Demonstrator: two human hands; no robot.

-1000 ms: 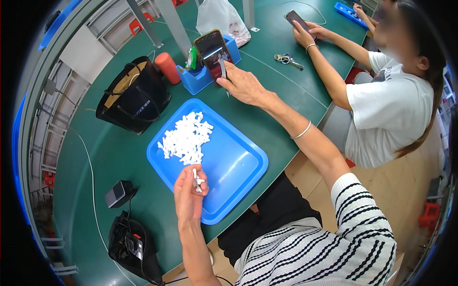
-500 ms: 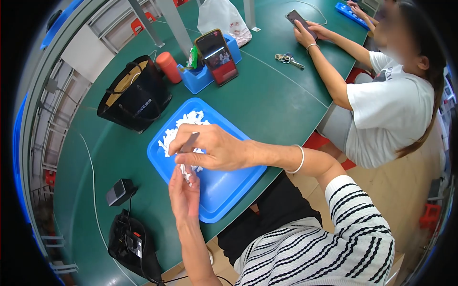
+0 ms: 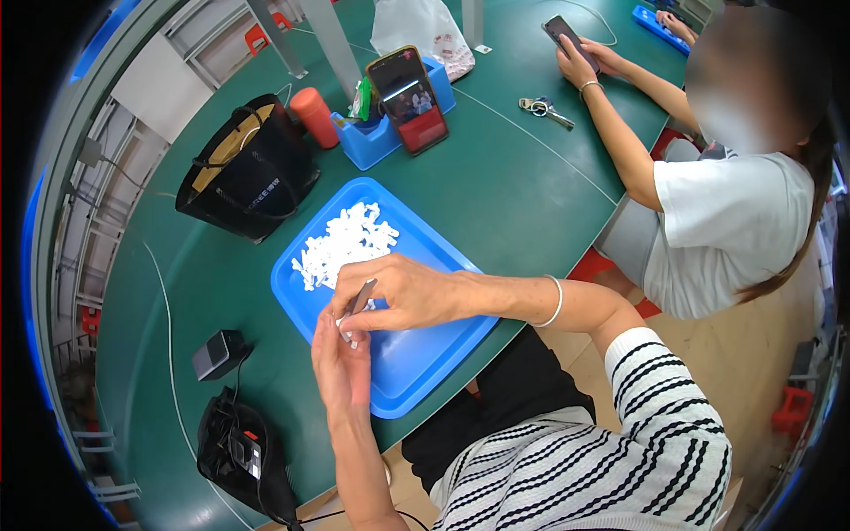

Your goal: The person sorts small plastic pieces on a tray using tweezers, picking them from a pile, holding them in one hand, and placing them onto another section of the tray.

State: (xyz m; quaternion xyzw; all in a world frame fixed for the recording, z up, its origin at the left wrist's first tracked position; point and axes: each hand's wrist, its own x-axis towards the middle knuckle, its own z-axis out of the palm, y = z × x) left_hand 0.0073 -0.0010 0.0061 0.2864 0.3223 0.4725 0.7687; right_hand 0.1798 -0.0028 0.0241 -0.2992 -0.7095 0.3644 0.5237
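Note:
Over the blue tray (image 3: 425, 363), my left hand (image 3: 343, 363) is closed around small white parts, a few of which show at its fingertips. My right hand (image 3: 398, 292) grips a thin grey metal tool (image 3: 361, 296), like a blade or tweezers, and its tip touches the parts at my left fingers. The hands meet at the tray's near left side. A pile of white plastic pieces (image 3: 341, 243) lies in the tray's far left part, just beyond my right hand.
Behind the tray, a phone (image 3: 409, 102) leans on a blue holder (image 3: 367, 142) beside a red cylinder (image 3: 314, 117). A black bag (image 3: 248, 177), keys (image 3: 546, 111), a dark box (image 3: 220, 354) and a black pouch (image 3: 243, 451) lie around. A co-worker (image 3: 735, 212) holds a phone (image 3: 567, 37) at right.
My right hand has come from the propped phone down to my left hand, bringing the metal tool. Since half a second ago it has shifted slightly, and the view has moved a little.

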